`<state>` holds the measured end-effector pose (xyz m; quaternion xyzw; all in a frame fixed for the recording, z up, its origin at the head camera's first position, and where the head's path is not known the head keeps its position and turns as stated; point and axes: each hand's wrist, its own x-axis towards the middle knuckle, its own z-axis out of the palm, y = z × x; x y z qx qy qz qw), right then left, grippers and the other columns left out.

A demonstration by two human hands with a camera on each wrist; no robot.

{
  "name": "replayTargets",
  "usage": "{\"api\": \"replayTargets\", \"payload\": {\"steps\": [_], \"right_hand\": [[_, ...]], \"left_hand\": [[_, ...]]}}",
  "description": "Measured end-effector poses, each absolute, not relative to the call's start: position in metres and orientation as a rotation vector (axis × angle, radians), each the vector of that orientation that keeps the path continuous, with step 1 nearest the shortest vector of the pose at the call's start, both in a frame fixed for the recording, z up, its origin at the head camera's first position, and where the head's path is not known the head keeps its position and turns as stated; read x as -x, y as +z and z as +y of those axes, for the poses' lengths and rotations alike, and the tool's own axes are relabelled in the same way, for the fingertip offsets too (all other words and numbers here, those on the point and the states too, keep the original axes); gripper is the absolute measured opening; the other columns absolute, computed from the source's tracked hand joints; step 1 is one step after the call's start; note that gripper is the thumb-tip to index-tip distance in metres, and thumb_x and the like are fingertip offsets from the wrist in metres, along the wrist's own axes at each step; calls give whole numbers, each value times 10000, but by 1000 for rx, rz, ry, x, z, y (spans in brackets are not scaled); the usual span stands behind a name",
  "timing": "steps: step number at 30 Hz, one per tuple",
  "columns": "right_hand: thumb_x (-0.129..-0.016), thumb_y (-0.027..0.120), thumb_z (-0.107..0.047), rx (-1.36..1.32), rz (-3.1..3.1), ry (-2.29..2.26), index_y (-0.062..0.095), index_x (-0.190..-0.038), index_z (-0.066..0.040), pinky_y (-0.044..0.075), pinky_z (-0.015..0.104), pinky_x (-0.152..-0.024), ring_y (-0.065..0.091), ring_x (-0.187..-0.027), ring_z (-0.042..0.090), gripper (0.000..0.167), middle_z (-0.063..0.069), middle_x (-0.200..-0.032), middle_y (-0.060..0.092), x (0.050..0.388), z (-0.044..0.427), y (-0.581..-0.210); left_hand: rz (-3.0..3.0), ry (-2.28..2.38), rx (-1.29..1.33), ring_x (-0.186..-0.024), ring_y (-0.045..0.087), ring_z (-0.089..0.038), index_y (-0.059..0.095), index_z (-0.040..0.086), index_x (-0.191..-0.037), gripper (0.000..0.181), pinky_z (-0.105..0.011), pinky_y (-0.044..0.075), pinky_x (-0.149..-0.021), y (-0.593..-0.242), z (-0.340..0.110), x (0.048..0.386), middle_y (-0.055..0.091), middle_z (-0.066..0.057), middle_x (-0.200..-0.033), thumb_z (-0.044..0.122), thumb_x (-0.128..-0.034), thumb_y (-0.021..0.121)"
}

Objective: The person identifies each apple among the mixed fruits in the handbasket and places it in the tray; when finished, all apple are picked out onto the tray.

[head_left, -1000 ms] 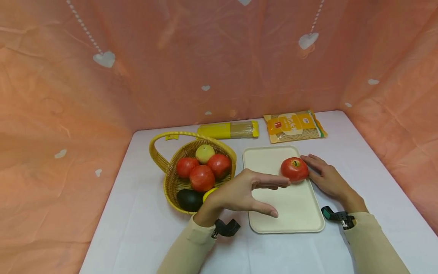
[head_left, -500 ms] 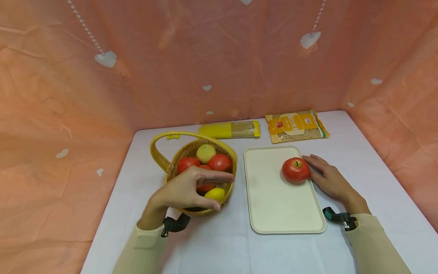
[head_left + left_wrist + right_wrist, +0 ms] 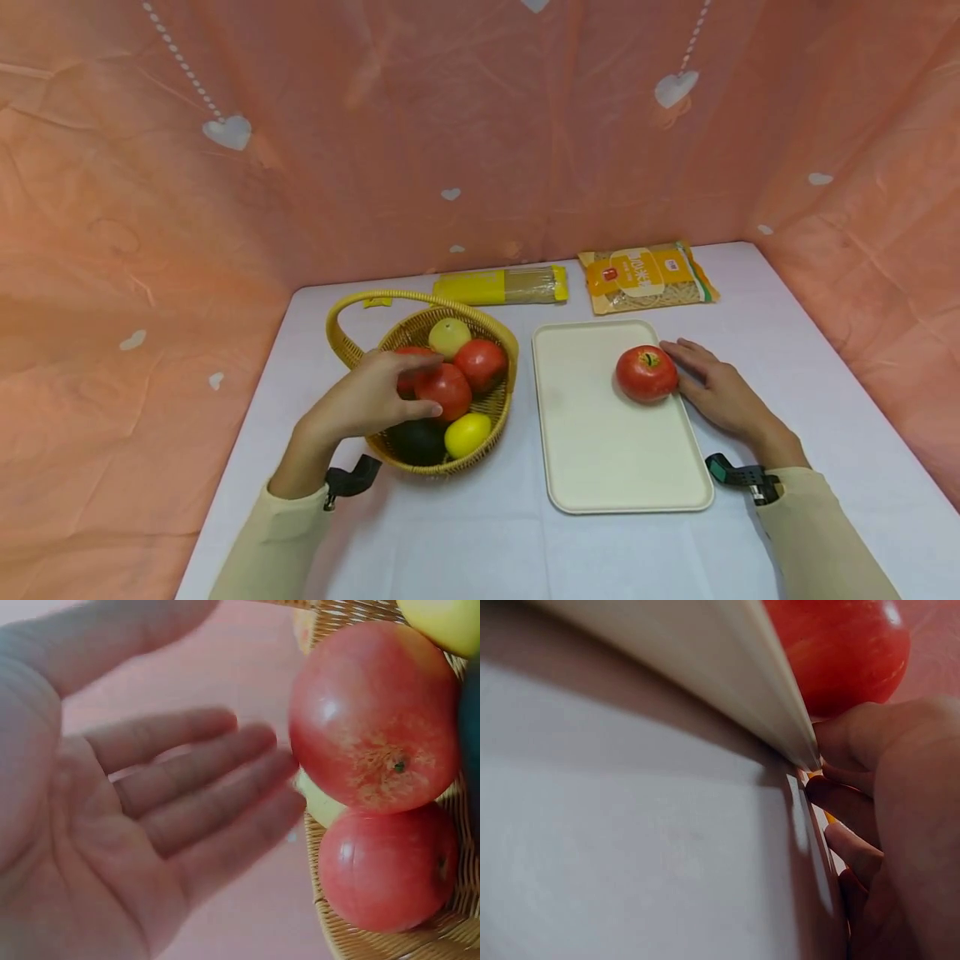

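Observation:
In the head view my left hand (image 3: 367,396) hovers over the left side of a wicker basket (image 3: 491,454), fingers and thumb spread apart. Its fingertips are close to a red apple (image 3: 375,712) in the left wrist view; whether they touch is unclear. Beside that lies another red apple (image 3: 390,866). The basket also holds a third red apple (image 3: 482,364), a pale green round fruit (image 3: 450,336), a yellow lemon (image 3: 467,435) and a dark avocado (image 3: 417,442). My right hand (image 3: 723,400) rests at the right rim of a cream tray (image 3: 615,467), next to a tomato (image 3: 646,373) on it.
Behind the basket lies a yellow pack of noodles (image 3: 495,286). An orange bag of dry noodles (image 3: 647,277) sits behind the tray. The basket's tall handle (image 3: 341,342) arches over its far left side. Draped peach cloth (image 3: 480,142) closes off the back and sides.
My left hand has moved left from above the tray, across the basket, to the apples at its left side. The right hand and the tomato stay where they were.

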<state>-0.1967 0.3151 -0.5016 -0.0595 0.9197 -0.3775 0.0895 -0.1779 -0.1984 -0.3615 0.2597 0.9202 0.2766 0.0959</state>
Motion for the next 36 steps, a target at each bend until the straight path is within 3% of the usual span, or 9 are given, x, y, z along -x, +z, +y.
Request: {"api": "replayTargets", "payload": {"steps": [5, 10, 16, 21, 24, 30, 33, 36], "right_hand": [[-1128, 608, -349, 177, 2733, -1121, 391, -1715, -178, 212, 841, -1231, 145, -1670, 513, 648, 242, -1798, 242, 196, 315, -502], [-1130, 599, -368, 179, 2737, -1111, 389, -1713, -159, 214, 837, -1234, 156, -1664, 524, 654, 249, -1797, 236, 195, 315, -501], [-1129, 599, -341, 166, 2739, -1105, 385, -1714, -154, 216, 834, -1236, 158, -1663, 526, 651, 253, -1797, 231, 196, 314, -501], [-1127, 609, -324, 178, 2745, -1120, 397, -1707, -141, 212, 823, -1246, 163, -1663, 523, 645, 256, -1793, 242, 195, 315, -503], [-1126, 615, -313, 197, 2752, -1137, 409, -1700, -129, 212, 816, -1252, 169, -1663, 520, 637, 256, -1789, 256, 195, 316, -504], [-1129, 612, -352, 200, 2740, -1148, 404, -1705, -146, 222, 822, -1244, 166, -1664, 520, 646, 246, -1796, 244, 194, 316, -505], [-1128, 611, -365, 194, 2740, -1141, 401, -1708, -157, 222, 828, -1238, 165, -1663, 524, 651, 245, -1798, 238, 194, 317, -503], [-1126, 614, -357, 195, 2740, -1139, 401, -1708, -155, 222, 828, -1239, 166, -1663, 520, 652, 245, -1797, 243, 195, 316, -503]], "left_hand": [[2807, 649, -728, -1089, 711, -258, 733, 41, -1395, 596, -484, 611, -1005, -368, -183, 186, 798, -76, -1235, 249, -876, 939], [2852, 489, -662, -968, 694, -265, 761, 38, -1232, 470, -460, 616, -925, -372, -163, 189, 788, -77, -1053, 253, -856, 943], [2922, 236, -622, -768, 636, -271, 703, 76, -839, 277, -444, 564, -755, -378, -139, 189, 670, -44, -774, 233, -793, 926], [2992, 28, -563, -756, 658, -314, 648, 160, -716, 309, -509, 583, -655, -396, -132, 192, 658, -46, -793, 301, -729, 923], [2977, 7, -511, -756, 674, -318, 659, 165, -722, 287, -490, 598, -613, -393, -129, 191, 673, -61, -831, 284, -747, 919], [2921, 113, -507, -764, 642, -281, 672, 126, -780, 291, -433, 562, -648, -372, -133, 184, 650, -61, -807, 251, -769, 934], [2914, 240, -519, -790, 641, -260, 717, 92, -896, 367, -426, 572, -706, -367, -144, 184, 684, -52, -838, 297, -755, 986], [2893, 399, -524, -888, 688, -269, 744, 23, -1128, 541, -439, 620, -824, -361, -156, 184, 754, -88, -971, 326, -766, 1008]]}}
